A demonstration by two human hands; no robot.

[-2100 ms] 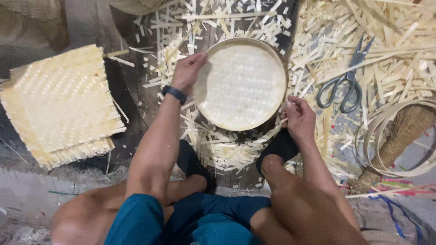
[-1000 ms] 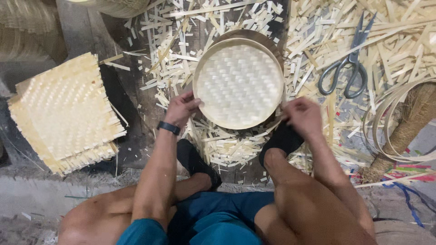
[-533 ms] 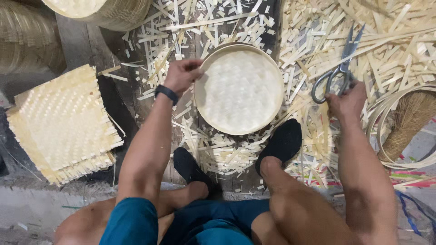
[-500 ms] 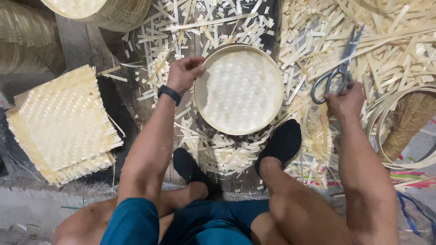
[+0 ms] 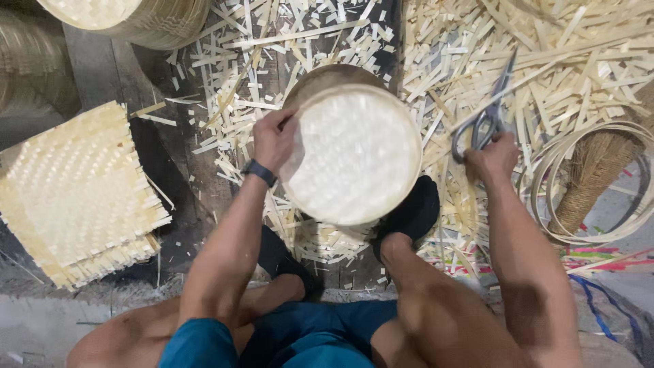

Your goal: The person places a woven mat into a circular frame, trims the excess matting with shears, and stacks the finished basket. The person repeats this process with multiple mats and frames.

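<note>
A round woven bamboo basket [image 5: 357, 153] with a pale flat weave and a bent rim is tilted up off the floor in front of me. My left hand [image 5: 274, 138] grips its left rim; a dark band sits on that wrist. My right hand [image 5: 492, 158] is closed on the handles of grey metal scissors [image 5: 485, 121], whose blades point up and away over the scraps. My feet in black shoes [image 5: 412, 211] rest under the basket.
Cut bamboo strips [image 5: 586, 68] litter the dark wooden floor. Square woven mats [image 5: 75, 194] are stacked at left. Finished baskets [image 5: 129, 17] stand at top left. Coiled bamboo hoops [image 5: 593, 184] lie at right, beside coloured cords [image 5: 599, 262].
My right hand left the basket rim, reached right and took hold of the scissors. My left hand moved up the left rim and lifted the basket closer.
</note>
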